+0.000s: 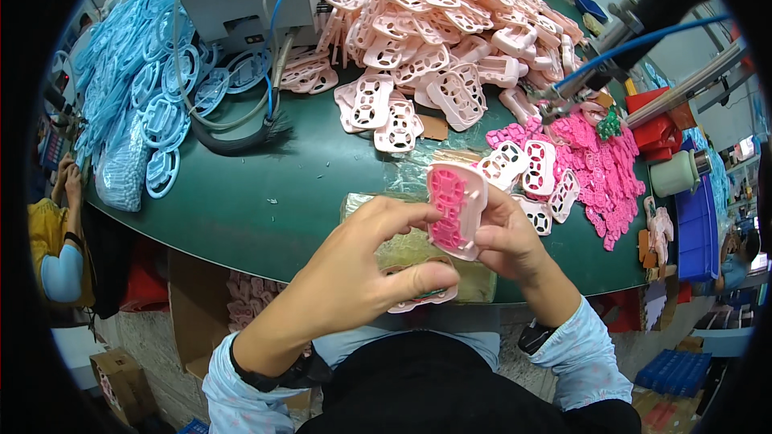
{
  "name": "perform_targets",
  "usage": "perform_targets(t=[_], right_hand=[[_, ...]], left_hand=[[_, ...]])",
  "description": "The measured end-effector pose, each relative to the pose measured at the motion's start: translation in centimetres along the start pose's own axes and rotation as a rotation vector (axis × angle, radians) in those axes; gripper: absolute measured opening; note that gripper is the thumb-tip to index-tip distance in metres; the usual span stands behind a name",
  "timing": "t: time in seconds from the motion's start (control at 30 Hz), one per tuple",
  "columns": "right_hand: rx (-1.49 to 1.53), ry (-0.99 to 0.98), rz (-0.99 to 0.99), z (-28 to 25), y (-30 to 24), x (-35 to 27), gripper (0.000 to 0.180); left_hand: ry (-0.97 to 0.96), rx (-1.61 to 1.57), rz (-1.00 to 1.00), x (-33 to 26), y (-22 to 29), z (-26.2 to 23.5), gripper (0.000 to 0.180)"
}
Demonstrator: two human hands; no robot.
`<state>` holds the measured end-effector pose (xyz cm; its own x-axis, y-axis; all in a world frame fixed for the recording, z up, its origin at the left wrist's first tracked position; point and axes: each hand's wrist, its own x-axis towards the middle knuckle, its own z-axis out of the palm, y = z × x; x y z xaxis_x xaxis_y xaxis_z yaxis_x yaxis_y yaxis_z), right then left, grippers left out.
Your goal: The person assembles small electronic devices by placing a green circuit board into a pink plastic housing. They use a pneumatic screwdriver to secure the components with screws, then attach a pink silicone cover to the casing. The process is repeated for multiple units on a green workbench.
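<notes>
My right hand (pixel 519 245) grips a pale pink plastic shell (pixel 470 185), tilted up, with its thumb on the near side. A bright pink insert (pixel 448 207) sits inside this shell. Reaching in from the left, my left hand (pixel 362 261) touches the insert's edge with its index fingertip. Its thumb is stretched out apart, over a second pale pink shell (pixel 424 300) by the table's front edge. The left hand hides most of that shell, and its other fingers are partly hidden too. A yellowish clear block (pixel 474 283) lies beneath both hands.
A large heap of pale pink shells (pixel 450 16) covers the back. Bright pink inserts (pixel 595 169) are piled right, beside loose shells (pixel 539 169). Light blue frames (pixel 145 72) and a grey machine (pixel 241 0) stand left. A metal arm (pixel 595 72) overhangs the right; another person (pixel 64 233) is far left.
</notes>
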<state>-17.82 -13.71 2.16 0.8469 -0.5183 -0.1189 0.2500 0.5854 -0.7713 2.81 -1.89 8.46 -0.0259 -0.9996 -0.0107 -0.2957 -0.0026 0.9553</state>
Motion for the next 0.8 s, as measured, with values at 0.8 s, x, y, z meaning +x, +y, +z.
perform_targets(t=[0.8], right_hand=[[-0.046, 0.013, 0.055, 2.4, 1.8, -2.3, 0.048]], left_hand=[[0.187, -0.84, -0.116, -4.1, -5.5, 1.6, 0.08]])
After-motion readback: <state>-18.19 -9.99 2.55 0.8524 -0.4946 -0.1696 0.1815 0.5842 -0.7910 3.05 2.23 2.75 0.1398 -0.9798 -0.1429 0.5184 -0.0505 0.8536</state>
